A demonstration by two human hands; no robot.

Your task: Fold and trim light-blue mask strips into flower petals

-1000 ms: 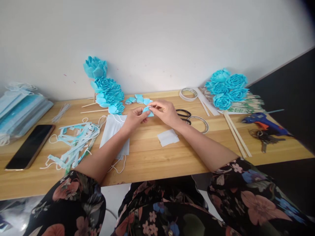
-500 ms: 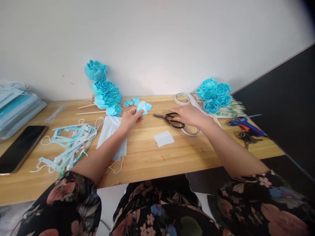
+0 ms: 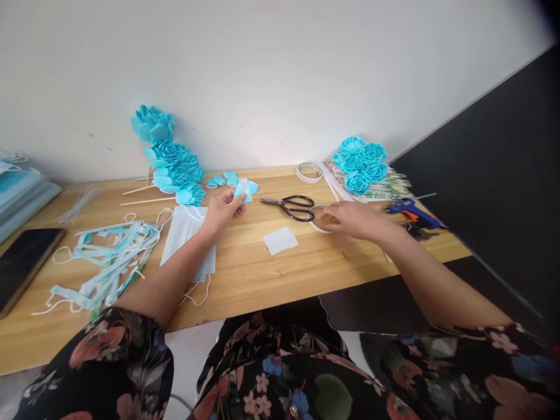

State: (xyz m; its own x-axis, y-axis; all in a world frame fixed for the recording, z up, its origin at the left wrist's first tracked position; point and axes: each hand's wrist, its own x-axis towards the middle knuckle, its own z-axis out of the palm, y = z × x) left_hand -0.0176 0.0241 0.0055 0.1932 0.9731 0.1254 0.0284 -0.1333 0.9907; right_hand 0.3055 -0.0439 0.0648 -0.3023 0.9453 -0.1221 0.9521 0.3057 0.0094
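Observation:
My left hand pinches a small folded blue piece with a pale patch on it. Further right, my right hand is over a white tape roll, its fingers at the roll's right side; whether they grip it is hard to tell. Black-handled scissors lie between my hands, blades to the left. Below them is a pale square piece. Several folded blue pieces lie behind my left hand.
Blue flowers on sticks stand back left, more flowers back right. A second tape roll is at the back. A glue gun lies right; masks, cut strips and a phone lie left.
My right hand has left the scissors and moved down to the right, to the nearer tape roll. My left hand still holds the blue piece. The view has shifted slightly right.

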